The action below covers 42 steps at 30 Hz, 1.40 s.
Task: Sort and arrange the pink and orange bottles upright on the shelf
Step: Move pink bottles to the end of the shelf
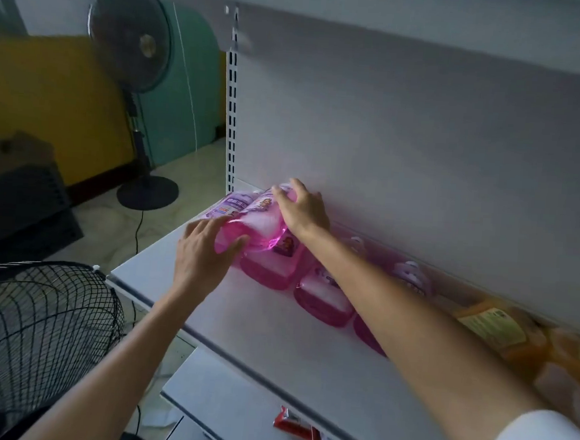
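**Both hands on a lying pink bottle**

The translucent pink plastic bottle (257, 228) lies on its side on the white metal shelf (273, 339), and much of it is covered. The left hand (200, 251) grips its base, fingers (206, 224) over the top and thumb on the near side. The right hand (304, 210) clasps the neck end with curled fingers, hiding the cap. Whether another bottle lies under it is hard to tell. Right of that bottle, a row of pink bottles (324, 301) lies flat, crossed by the right forearm. Farther right, blurred orange bottles (500, 337) are cut off at the frame edge. Left of the bottle stands a black pedestal fan (133, 37). Below and left of it sits a black wire fan guard (34, 322). Below the bottle lies a red packet (301, 426).
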### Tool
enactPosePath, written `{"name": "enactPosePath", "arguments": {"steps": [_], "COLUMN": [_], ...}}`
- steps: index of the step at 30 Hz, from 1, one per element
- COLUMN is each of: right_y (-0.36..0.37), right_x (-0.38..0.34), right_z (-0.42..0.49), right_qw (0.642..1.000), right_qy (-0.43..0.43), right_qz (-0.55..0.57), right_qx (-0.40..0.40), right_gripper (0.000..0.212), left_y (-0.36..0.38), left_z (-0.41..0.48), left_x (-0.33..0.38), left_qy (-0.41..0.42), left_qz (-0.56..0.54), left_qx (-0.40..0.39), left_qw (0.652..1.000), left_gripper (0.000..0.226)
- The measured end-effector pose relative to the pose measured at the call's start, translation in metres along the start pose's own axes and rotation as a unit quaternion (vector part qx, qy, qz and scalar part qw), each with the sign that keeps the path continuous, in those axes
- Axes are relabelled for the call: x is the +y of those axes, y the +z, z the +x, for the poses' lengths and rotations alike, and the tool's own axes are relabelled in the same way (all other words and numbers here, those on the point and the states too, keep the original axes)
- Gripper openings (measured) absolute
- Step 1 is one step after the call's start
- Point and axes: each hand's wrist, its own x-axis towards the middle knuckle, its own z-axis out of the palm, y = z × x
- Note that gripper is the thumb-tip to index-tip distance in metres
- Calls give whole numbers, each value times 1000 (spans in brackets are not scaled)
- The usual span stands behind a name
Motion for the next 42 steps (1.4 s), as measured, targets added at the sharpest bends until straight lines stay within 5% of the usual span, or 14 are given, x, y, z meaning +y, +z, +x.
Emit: {"name": "enactPosePath", "arguments": {"steps": [3,18,24,27,37,42], "right_y": [-4,-27,-38,-23,1,-2], "right_x": [1,19,13,7,14,12], "right_z": [-3,-36,-50,-52,-50,-50], "right_qw": [996,996,995,989,990,988], "right_qy": [-9,-62,-63,-87,-118,-137], "right_qz": [-79,20,57,24,25,24], "right_qx": [50,57,-44,-116,-80,-61], "right_gripper": [54,53,74,97,97,96], "left_y": [-1,-11,-14,-9,-8,-11], "left_z": [2,-11,2,6,10,17], "left_x": [-2,24,7,-8,-20,-24], "left_qy": [17,106,-35,-37,2,-15], "left_qz": [20,6,-24,10,46,19], "left_qx": [-15,27,-17,-81,-64,-68], "left_qw": [1000,994,999,996,997,997], "left_gripper": [54,62,105,117,87,100]}}
